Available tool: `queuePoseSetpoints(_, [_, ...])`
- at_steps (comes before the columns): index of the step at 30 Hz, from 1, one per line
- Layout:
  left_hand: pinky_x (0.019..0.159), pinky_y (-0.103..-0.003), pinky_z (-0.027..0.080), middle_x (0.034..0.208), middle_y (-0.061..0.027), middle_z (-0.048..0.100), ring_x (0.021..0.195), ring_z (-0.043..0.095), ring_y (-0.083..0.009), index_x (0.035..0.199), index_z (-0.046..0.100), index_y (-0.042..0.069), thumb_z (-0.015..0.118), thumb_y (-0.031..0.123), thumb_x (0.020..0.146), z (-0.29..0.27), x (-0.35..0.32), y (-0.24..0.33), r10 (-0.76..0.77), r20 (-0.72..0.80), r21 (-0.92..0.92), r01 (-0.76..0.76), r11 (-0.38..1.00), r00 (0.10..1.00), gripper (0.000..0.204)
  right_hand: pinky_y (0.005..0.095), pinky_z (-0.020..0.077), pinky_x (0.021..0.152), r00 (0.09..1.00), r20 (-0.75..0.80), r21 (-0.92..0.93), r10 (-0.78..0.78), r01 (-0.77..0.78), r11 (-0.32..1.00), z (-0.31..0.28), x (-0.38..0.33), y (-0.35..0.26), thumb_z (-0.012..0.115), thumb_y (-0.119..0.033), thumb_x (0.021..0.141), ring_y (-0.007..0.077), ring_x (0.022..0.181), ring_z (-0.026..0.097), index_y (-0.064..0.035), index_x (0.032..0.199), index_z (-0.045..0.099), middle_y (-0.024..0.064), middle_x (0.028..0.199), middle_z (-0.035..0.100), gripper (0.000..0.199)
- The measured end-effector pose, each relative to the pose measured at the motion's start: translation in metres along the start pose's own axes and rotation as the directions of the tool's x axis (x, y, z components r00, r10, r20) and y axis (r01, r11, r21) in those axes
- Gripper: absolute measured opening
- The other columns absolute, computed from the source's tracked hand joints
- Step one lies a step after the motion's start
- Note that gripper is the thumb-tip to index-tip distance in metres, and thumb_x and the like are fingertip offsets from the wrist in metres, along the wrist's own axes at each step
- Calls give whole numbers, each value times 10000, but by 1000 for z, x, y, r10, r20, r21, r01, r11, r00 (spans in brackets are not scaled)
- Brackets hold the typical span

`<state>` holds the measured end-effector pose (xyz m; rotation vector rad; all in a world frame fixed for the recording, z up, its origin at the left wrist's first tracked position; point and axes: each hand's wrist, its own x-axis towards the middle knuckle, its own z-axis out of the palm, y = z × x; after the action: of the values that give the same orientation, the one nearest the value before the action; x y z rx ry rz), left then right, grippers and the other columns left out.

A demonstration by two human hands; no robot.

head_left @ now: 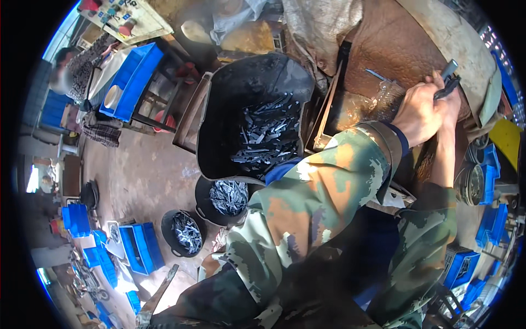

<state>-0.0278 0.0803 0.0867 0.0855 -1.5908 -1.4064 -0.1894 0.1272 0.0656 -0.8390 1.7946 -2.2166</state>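
Both my hands are together at the upper right, in front of a wet, brown-stained machine housing (378, 38). My left hand (419, 114) reaches across from the left with its fingers curled. Close against it is my right hand (450, 107), also closed. A dark narrow piece (447, 88) sticks out at the fingers of the right hand. Just above the fingers shows a grey cylinder (450, 68); whether it is held cannot be told. The fingertips are partly hidden. Left of my hands stands a large black tub (219, 126) with many dark metal strips (268, 131) in it.
A wet trough (356, 109) lies left of my hands, with a thin bluish strip (378, 75) above it. Two smaller black buckets (204, 205) (167, 233) of shiny strips stand on the floor (131, 170). Blue crates (141, 248) stand around. Another person (82, 71) is at the far left.
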Motion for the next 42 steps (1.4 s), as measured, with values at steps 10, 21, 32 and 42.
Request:
queuePoseSetpoints(10, [649, -512, 472, 724, -260, 617, 738, 620, -463, 928, 645, 8, 577, 204, 901, -11, -14, -19, -353, -75, -5, 354, 935, 933, 209, 223, 476, 702, 999, -15, -495, -42, 29, 868, -4, 0, -6, 622, -231, 991, 72, 802, 603, -22, 1141, 643, 51, 957, 728, 258])
queuePoseSetpoints(21, [652, -541, 470, 684, -280, 597, 709, 610, -469, 859, 633, -13, 556, 174, 858, -2, -15, -19, -360, -167, -145, 339, 930, 918, 202, 222, 454, 678, 998, 32, -523, -48, 58, 850, -7, 3, -6, 667, -319, 965, 53, 741, 566, -40, 1121, 648, 35, 936, 730, 320])
queuePoseSetpoints(32, [676, -534, 477, 749, -294, 615, 756, 619, -473, 866, 631, -35, 558, 177, 855, 1, -12, -19, -472, -120, -243, 435, 867, 874, 224, 218, 446, 657, 1000, -26, -556, 15, -27, 831, -10, 1, -9, 636, -282, 987, 46, 713, 550, -62, 1122, 676, 38, 969, 738, 262])
queuePoseSetpoints(42, [701, -532, 491, 765, -291, 632, 775, 631, -470, 858, 631, -36, 558, 192, 864, 8, -8, -34, -484, -142, -184, 458, 870, 863, 240, 242, 473, 742, 999, -24, -413, 35, -42, 910, 0, -4, -11, 592, -219, 1011, 78, 810, 581, -18, 1217, 640, 85, 1011, 731, 291])
